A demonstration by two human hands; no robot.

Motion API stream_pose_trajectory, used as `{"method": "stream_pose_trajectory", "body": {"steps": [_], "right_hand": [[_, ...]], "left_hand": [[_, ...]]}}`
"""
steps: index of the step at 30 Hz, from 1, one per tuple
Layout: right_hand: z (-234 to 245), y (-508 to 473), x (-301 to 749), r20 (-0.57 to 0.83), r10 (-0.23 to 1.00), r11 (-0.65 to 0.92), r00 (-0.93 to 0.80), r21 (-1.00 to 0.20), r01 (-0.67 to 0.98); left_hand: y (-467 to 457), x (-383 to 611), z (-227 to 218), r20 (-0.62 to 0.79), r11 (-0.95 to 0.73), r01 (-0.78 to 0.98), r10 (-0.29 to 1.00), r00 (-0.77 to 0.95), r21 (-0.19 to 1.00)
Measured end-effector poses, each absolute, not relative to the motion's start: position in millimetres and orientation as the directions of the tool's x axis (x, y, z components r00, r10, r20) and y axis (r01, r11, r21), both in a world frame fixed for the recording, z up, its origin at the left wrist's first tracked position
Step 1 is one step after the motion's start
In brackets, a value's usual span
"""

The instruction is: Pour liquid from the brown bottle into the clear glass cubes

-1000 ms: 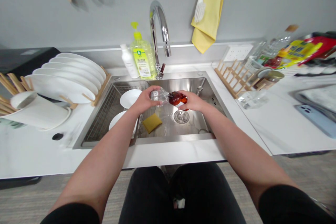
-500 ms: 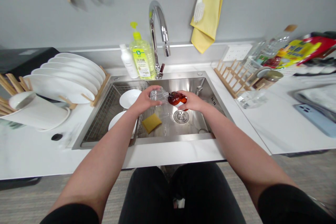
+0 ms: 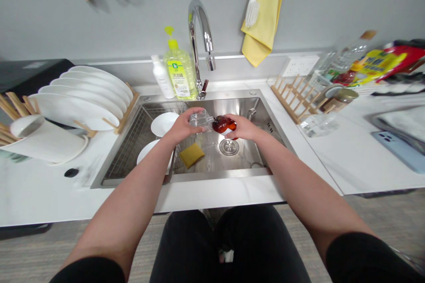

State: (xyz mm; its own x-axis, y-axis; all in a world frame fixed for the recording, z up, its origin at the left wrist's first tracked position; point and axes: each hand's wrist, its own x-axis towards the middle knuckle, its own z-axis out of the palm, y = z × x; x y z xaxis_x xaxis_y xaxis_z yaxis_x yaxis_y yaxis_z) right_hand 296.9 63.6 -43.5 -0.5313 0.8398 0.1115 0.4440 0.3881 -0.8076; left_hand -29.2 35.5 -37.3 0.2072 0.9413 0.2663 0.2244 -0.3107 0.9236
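Observation:
Over the steel sink (image 3: 259, 108), my left hand (image 3: 182, 127) is closed around a clear glass (image 3: 200, 120). My right hand (image 3: 242, 127) grips a small amber-brown bottle (image 3: 222, 124), tipped sideways with its neck toward the glass. Both hands hover above the drain (image 3: 229, 146). A yellow sponge (image 3: 191, 154) lies on the sink floor just below my left hand. Two white bowls (image 3: 164, 123) sit on the wire rack in the sink's left half.
The faucet (image 3: 199, 31) rises behind the sink, with a yellow-green soap bottle (image 3: 179, 73) and a white bottle (image 3: 161, 77) beside it. White plates (image 3: 89, 93) stand in a rack on the left. A wooden rack (image 3: 295, 97), jars and a phone (image 3: 401, 148) lie right.

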Motion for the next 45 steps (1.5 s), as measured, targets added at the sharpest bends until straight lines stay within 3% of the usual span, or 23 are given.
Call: {"method": "stream_pose_trajectory", "body": {"steps": [27,45], "right_hand": [[-42.3,62.5,297.1,0.104,0.834,0.399,-0.542,-0.793,0.461],[-43.3,63.2,297.2,0.114,0.828,0.418,-0.549,-0.779,0.468]], "left_hand": [[37.1,-26.3,-38.2,0.276,-0.313,0.21,0.943,0.187,0.926],[34.1,-28.5,-33.7,0.257,-0.312,0.301,0.944,0.209,0.901]]}}
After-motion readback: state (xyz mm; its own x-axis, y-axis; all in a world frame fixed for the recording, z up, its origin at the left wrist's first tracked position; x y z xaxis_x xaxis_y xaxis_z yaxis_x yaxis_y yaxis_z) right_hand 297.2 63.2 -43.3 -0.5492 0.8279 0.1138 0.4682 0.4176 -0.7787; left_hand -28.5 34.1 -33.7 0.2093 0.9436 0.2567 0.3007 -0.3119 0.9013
